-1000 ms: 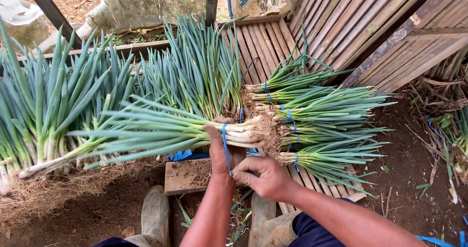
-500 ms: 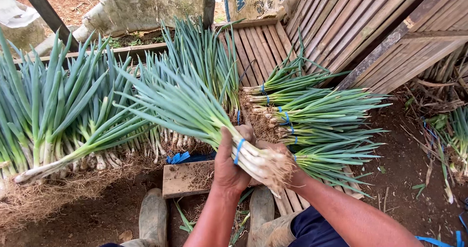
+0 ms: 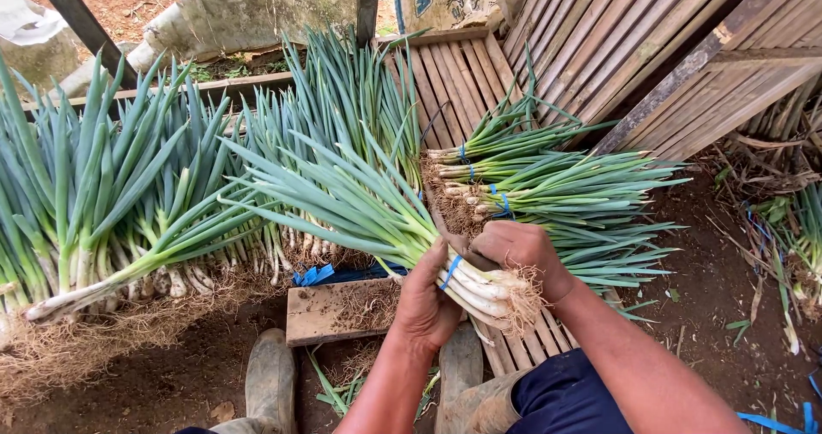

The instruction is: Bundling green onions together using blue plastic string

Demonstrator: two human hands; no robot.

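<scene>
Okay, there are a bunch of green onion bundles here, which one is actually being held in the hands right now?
The bundle tied with a blue band, gripped at its white root end by the left hand and right hand; the other tied bundles lie stacked on the slats.

Green-leaved, white-stemmed leek bunch (image 3: 402, 228) with blue band (image 3: 450, 271).

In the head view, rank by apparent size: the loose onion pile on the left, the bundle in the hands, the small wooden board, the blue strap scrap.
1. Loose onion pile, largest.
2. Held bundle.
3. Wooden board.
4. Blue strap scrap, smallest.
The bundle sits nearer the camera, though the order looks clear.
</scene>
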